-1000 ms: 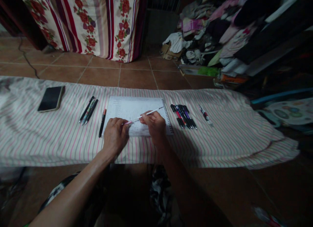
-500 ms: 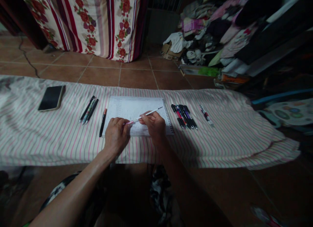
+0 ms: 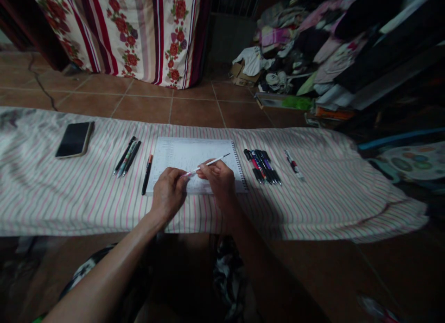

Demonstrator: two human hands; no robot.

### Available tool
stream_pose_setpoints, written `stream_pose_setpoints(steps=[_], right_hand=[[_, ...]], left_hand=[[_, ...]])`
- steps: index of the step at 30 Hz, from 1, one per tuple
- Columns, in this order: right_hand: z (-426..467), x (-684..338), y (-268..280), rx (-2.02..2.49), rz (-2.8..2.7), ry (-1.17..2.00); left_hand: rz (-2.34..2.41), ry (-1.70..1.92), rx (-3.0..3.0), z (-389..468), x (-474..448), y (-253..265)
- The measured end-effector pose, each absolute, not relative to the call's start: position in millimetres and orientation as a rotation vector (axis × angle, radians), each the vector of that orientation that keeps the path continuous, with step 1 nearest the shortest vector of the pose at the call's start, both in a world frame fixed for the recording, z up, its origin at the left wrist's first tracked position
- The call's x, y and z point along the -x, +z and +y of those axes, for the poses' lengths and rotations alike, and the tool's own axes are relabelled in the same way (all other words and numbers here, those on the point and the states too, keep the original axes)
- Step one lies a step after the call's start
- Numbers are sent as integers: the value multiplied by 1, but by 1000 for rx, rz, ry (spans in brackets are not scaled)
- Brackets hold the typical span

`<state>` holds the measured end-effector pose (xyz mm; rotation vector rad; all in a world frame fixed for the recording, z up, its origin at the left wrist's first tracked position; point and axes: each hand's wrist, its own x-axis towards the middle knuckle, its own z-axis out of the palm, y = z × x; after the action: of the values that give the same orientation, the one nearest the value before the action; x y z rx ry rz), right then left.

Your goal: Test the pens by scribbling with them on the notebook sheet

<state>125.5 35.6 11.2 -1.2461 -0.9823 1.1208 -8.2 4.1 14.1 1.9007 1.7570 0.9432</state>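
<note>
My right hand (image 3: 219,180) is closed in a pinch around a slim white stick (image 3: 211,162) with a thin dark tip, much like a pen refill. The stick slants up to the right above an open spiral notebook (image 3: 198,149). At its lower end is a small pinkish piece (image 3: 188,174), which the closed fingers of my left hand (image 3: 169,189) grip. What lies inside the left fingers is hidden. Both hands are over the notebook's lower half. Faint writing or print covers the page. A black marker (image 3: 147,175) with an orange end lies just left of the notebook.
The striped cloth (image 3: 330,188) covers a low table. On it lie a phone (image 3: 74,139), several pens (image 3: 127,157) at left, a row of pens (image 3: 262,167) at right, and a single pen (image 3: 294,165) farther right. Beyond are a floral curtain (image 3: 146,35) and piled clothes (image 3: 278,40).
The white stick and pinkish piece have shifted very slightly, with my left hand a little to the right. Both hands keep their grip. The view has moved slightly.
</note>
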Motion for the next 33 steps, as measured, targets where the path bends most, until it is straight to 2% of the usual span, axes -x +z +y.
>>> stream_pose_setpoints(steps=[11,16,22,29,33], right_hand=[[31,-127,17,1251,-1099,1162],[30,-126,11,1288,-1320,1081],[29,-126,11,1309,-1498,971],[29,-124,18,1215,-1522,1013],[28,-124,22,1171,-1461,1142]], left_hand=[[1724,968,-1888,3,6,16],[1642,1037,-1814,3,5,12],[1502,1155,-1494,8,2,-2],[1284,1266,-1138,6,-4,8],[1246,1295,-1040,5,-6,16]])
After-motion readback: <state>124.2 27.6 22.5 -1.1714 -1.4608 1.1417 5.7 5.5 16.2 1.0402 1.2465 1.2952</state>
